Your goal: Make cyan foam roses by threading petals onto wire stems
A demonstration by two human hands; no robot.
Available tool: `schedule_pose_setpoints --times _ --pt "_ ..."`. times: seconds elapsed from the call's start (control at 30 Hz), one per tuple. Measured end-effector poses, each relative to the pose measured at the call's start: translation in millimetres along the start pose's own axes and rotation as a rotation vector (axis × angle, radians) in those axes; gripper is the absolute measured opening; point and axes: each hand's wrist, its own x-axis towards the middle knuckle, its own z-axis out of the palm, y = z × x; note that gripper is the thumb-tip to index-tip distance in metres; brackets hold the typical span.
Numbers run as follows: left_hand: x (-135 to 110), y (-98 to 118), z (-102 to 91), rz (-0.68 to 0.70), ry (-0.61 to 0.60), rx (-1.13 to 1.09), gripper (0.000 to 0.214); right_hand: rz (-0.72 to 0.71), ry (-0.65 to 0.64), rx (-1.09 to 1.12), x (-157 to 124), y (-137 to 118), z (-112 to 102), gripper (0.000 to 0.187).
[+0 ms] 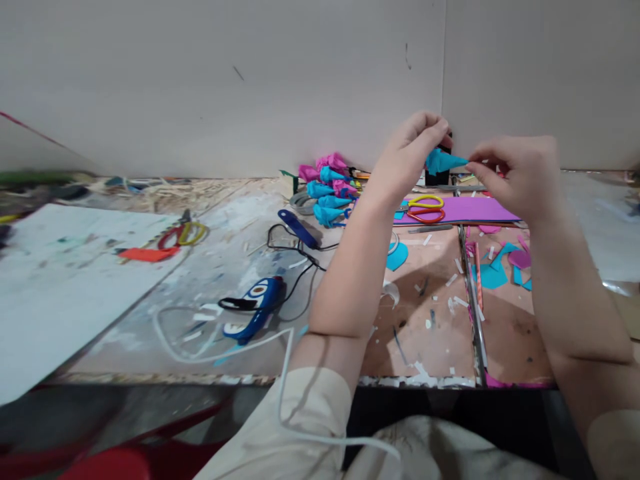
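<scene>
Two-handed, seemingly shapes the blue cone (444,162) above the table (425,347), pinching its point with the right hand (523,175), with unclear grip from the left hand (413,150), and probably needs careful turning.

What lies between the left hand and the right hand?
In the head view, a blue cone lies between the left hand and right hand, its tip pinched by the right.

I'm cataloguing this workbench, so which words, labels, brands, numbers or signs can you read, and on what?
No text can be read.
Blue device: pale markings, too blurred to read.
White sheet: dark smudges, no legible writing.
Blue cone-shaped piece: no lettering visible.
</scene>
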Motion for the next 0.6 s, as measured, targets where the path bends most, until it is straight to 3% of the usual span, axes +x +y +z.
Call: schedule_pose_setpoints --times 0.27,0.5,0.6 --pt "4 0 -5.2 -0.013 0.092 -0.032 0.029 -0.015 0.048 0.018 -1 0 0 0.014" --pt "-1 2 -8.9 0.234 -0.022 0.01 0.028 -0.028 0.035 -0.013 0 -1 -1 0.014" --pt "-9 10 -6.4 0.243 -0.08 0.146 0.029 -0.038 0.048 -0.02 0 1 1 0.013"
